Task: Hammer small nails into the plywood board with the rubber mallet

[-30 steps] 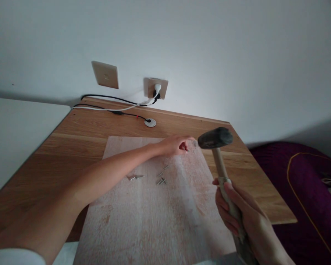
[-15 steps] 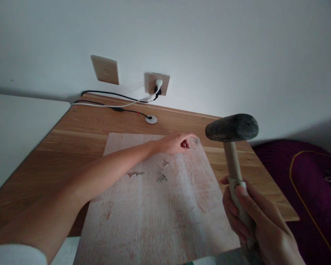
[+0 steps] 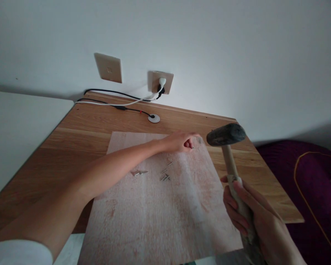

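My right hand [image 3: 253, 209] is wrapped round the handle of a rubber mallet [image 3: 226, 134]. Its black head is raised over the right edge of a pale wooden board [image 3: 143, 221]. At the board's far right corner, my left hand [image 3: 179, 141] rests with its fingers curled in and closed. A tiny light tip shows by the fingers, too small to name. Several metal screws or nails lie loose on the board, in one cluster [image 3: 165, 177] at the middle and another [image 3: 140, 173] beside my left forearm.
The board lies on a wooden desk [image 3: 79, 143] against a white wall. Black and white cables [image 3: 110, 104] run to a wall socket [image 3: 167, 82]. A round cable grommet [image 3: 153, 118] sits behind the board. A purple cushioned seat [image 3: 276, 158] is at the right, a white panel [image 3: 24, 129] at the left.
The mallet rose and came nearer, then tipped back down and away a little. My left hand has stayed at the board's far corner. The view has shifted slightly.
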Motion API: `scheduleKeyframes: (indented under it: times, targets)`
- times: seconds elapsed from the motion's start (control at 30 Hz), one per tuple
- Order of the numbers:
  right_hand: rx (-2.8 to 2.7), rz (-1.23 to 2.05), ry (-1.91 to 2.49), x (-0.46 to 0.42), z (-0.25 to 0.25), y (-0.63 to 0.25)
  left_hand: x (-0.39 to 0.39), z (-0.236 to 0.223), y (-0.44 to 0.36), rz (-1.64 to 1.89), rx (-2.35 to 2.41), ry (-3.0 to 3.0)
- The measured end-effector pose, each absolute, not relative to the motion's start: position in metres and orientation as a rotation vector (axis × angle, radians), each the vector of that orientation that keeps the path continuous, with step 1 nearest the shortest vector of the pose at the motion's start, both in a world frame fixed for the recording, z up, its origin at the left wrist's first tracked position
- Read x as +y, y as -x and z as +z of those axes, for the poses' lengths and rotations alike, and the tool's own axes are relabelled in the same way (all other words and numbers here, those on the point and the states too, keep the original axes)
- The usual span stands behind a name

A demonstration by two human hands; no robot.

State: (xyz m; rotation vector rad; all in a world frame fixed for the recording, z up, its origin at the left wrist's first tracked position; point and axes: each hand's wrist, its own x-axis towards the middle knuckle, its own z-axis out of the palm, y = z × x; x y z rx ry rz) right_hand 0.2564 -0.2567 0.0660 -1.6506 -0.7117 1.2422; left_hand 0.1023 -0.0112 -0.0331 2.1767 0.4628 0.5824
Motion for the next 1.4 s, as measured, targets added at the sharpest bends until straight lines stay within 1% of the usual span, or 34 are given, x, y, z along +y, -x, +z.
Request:
scheduleKeyframes:
  times: [0.1,0.37,0.73,1.13,1.4]
  targets:
    - [-0.708,1.239,1.63,-0.26,0.068,-0.256,-0.01,-0.033,-0.102,0.585,0.456,-2.178]
    - [-0.697,1.32,1.66,-0.26,0.05,-0.254,-0.012,-0.035,-0.103,0.577,0.472,-2.184]
    - [-0.731,1.336,1.694,-0.256,0.045,-0.249,-0.015,-0.03,-0.099,0.582,0.46,-2.176]
    - [-0.795,1.248,1.692,-0.257,0.059,-0.252,-0.014,-0.03,-0.101,0.569,0.463,-2.167]
    - [-0.772,1.283,1.742,-0.256,0.04,-0.245,-0.014,-0.032,-0.101,0.597,0.462,-2.186]
